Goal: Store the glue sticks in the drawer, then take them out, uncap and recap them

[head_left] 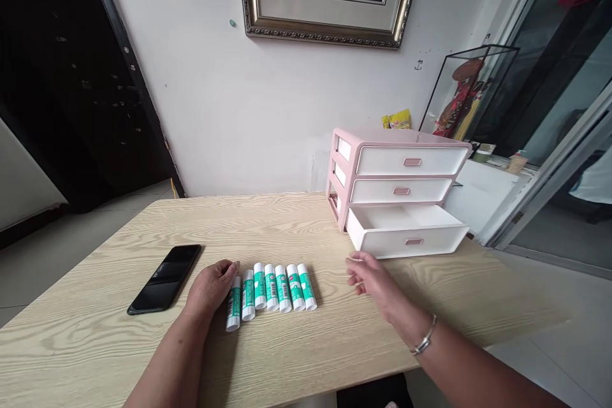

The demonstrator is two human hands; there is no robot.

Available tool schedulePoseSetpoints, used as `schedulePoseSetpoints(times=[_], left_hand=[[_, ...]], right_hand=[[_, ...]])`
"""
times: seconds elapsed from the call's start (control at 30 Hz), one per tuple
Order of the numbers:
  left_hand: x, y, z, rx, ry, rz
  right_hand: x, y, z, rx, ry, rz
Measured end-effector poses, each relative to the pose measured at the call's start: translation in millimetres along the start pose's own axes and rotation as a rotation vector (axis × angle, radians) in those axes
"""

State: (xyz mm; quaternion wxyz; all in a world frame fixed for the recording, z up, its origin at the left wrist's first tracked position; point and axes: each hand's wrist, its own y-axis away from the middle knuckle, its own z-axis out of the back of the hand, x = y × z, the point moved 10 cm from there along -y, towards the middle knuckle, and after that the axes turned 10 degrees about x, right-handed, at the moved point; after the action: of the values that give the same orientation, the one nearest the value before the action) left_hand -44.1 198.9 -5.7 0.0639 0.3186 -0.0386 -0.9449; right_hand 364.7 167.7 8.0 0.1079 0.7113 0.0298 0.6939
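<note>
Several glue sticks [284, 290] with green-and-white labels lie side by side in a row on the wooden table. The leftmost glue stick [233, 309] sits a little closer to me than the others. My left hand [213, 285] is closed at its far end, thumb and finger pinched there; the fingertips are partly hidden. Over the table, right of the row, my right hand [368, 277] holds nothing, its fingers loosely bent and apart. It is just in front of a pulled-out white bottom drawer [411, 242] of a pink drawer unit [354, 140]. The two upper drawers are closed.
A black phone [165, 279] lies on the table [268, 357], left of my left hand. Behind the drawer unit a yellow packet [398, 120] shows. A framed picture [325, 32] hangs on the wall. A glass display case [459, 89] stands at the back right.
</note>
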Motion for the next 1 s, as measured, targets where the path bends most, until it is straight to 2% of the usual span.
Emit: schedulePoseSetpoints(times=[0.07, 0.13, 0.2, 0.3, 0.5, 0.63, 0.83, 1.0], left_hand=[[0.2, 0.8, -0.8, -0.001, 0.004, -0.001], [0.0, 1.3, -1.5, -0.002, 0.010, -0.006], [-0.7, 1.9, -1.6, -0.003, 0.015, -0.012], [-2.9, 3.0, -0.6, 0.000, 0.021, -0.018], [-5.7, 3.5, 1.0, 0.018, 0.021, -0.024], [-5.4, 1.9, -1.6, 0.030, 0.009, -0.025], [-7.5, 3.5, -2.7, 0.031, -0.011, -0.016], [-11.5, 9.0, 0.0, 0.034, -0.032, -0.005]], right_hand=[[15.7, 10.4, -46.9, 0.168, 0.306, 0.077], [26.0, 19.8, -85.2, 0.273, 0.593, 0.149], [30.6, 25.3, -112.8, 0.320, 0.808, 0.219], [27.9, 26.1, -138.1, 0.338, 1.024, 0.312], [17.7, 18.0, -149.6, 0.362, 1.195, 0.416], [19.3, 19.3, -148.1, 0.420, 1.232, 0.375], [24.3, 29.8, -157.8, 0.355, 1.246, 0.374], [14.9, 31.2, -172.1, 0.359, 1.321, 0.492]])
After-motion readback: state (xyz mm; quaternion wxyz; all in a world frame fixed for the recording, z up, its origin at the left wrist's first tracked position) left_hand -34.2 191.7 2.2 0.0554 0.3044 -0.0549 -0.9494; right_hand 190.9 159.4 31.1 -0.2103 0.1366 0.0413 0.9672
